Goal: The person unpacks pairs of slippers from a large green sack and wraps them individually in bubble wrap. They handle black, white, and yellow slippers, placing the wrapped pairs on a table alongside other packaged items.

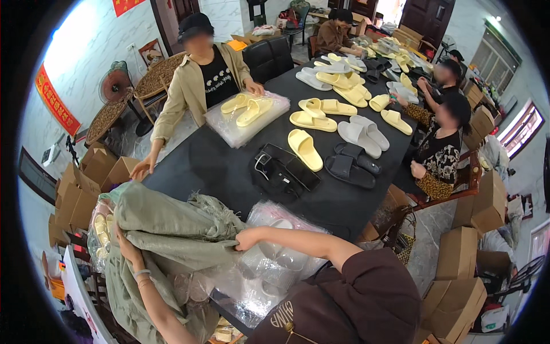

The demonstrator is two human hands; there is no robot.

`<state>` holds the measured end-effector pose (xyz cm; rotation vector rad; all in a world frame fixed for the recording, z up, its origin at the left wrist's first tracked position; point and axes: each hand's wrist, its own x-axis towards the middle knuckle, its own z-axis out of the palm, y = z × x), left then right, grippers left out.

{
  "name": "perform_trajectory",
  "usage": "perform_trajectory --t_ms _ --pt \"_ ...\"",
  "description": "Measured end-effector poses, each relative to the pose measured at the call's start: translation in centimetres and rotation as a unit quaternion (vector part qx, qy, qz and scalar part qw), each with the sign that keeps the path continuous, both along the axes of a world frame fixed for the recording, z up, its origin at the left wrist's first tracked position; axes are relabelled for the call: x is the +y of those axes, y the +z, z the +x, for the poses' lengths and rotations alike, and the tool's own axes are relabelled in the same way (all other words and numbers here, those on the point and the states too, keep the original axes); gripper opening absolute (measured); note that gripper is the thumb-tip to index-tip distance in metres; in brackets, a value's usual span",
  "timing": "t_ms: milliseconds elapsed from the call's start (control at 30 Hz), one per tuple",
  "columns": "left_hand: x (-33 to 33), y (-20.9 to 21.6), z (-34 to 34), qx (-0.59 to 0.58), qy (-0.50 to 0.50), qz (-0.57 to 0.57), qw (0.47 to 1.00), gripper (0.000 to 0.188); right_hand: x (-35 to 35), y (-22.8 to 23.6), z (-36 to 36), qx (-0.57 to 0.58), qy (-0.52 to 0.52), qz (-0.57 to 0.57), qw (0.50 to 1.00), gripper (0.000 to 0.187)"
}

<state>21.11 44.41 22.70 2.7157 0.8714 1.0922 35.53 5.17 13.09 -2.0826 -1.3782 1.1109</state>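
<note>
A large grey-green woven sack (172, 229) hangs bunched over the near left corner of the black table, its frayed edge toward the middle. My right hand (247, 238) is closed on a fold of the sack's edge. On the sack's left side my left hand (128, 247) grips the fabric, its fingertips partly hidden. Beneath and beside my right forearm lie clear plastic bags (269, 261) with pale grey slippers inside. Left of the sack, yellow slippers (102, 232) show through clear plastic.
On the black table (195, 166) sit a black bag (283, 172), dark slippers (352, 166), grey slippers (364, 136) and several yellow slippers (305, 149). Across from me, a person (200, 80) touches a stack of plastic bags (247, 123). Other people sit along the right. Cardboard boxes (458, 304) stand on both sides.
</note>
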Motion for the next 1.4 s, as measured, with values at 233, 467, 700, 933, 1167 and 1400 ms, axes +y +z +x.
perform_trajectory --t_ms 233,467,700,933,1167,1400 --pt "-1.1 2.5 0.0 -0.045 -0.076 -0.142 0.986 0.030 -0.6 -1.5 0.6 0.000 0.097 0.063 0.993 0.044" --pt "-7.3 8.8 0.3 -0.111 -0.146 -0.121 0.976 0.032 -4.2 0.3 4.3 -0.105 -0.026 0.083 0.991 0.059" --pt "-13.0 14.8 1.9 -0.217 -0.180 -0.157 0.946 0.020 0.1 2.5 12.3 -0.132 -0.336 0.227 0.905 0.044" --pt "-19.0 17.0 2.7 -0.285 -0.322 -0.319 0.845 0.011 5.4 15.2 13.7 0.479 -0.298 0.520 0.642 0.042" --pt "-23.3 6.1 2.1 -0.091 -0.296 -0.353 0.883 0.020 10.0 17.9 9.1 0.419 -0.179 0.320 0.831 0.065" --pt "-30.9 1.5 -0.5 -0.141 -0.274 -0.773 0.554 0.043 12.3 10.6 0.9 -0.127 -0.040 0.098 0.986 0.095"
